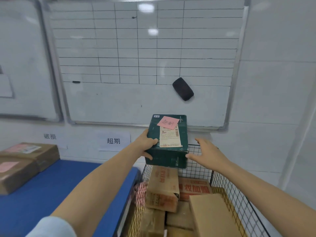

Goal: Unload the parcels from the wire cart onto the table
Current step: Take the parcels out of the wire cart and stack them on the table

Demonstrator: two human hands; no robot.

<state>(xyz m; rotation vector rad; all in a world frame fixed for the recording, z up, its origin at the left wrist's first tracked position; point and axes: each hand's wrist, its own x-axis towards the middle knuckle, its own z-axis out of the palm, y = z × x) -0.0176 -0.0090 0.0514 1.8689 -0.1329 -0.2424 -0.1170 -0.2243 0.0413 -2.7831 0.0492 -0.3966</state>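
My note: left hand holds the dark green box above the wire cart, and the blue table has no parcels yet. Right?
Not quite. The head view shows two brown parcels already lying on the blue table. The rest stands: the left hand holds the dark green box above the wire cart.

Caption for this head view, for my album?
Left hand grips a dark green box above the wire cart, open right hand at its corner, blue table alongside.
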